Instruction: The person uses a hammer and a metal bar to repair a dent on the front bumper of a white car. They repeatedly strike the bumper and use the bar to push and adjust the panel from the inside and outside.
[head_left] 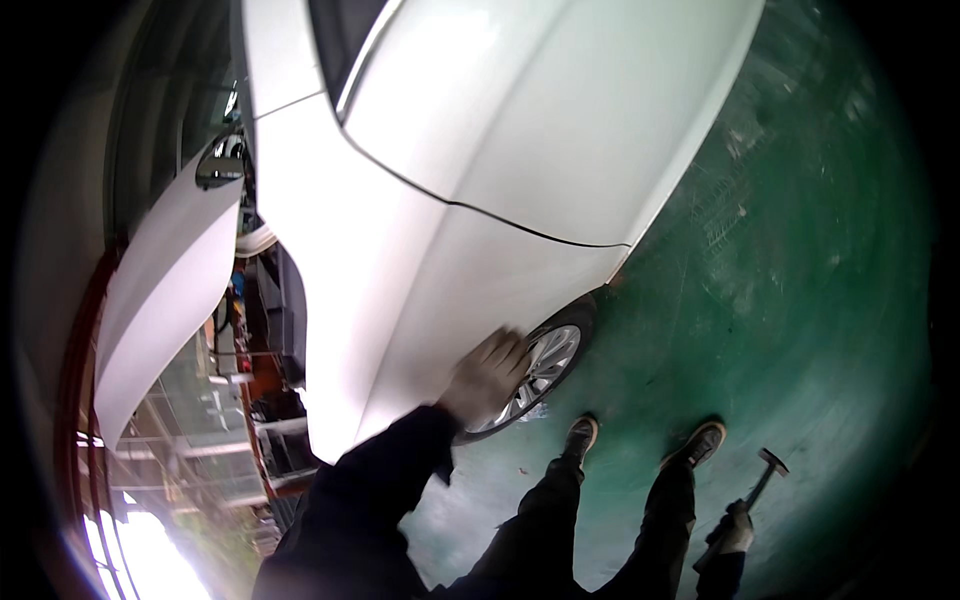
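Note:
My left hand (487, 378), in a pale glove, is laid against the white front fender (420, 300) of a car, right at the wheel arch. Its fingers are stretched out, a little blurred, and cover part of the wheel (555, 360) from view. Low on the right, my right hand (738, 528), gloved too, is closed around the handle of a hammer (762, 485). The hammer's head points up and away, over the floor and apart from the car.
The car's white door (560, 120) stretches away beyond the fender. Its raised hood (165, 300) stands at the left beside the engine bay (275, 400). My shoes (705, 442) stand on the scuffed green floor (800, 250), near the wheel. Bright light enters at lower left.

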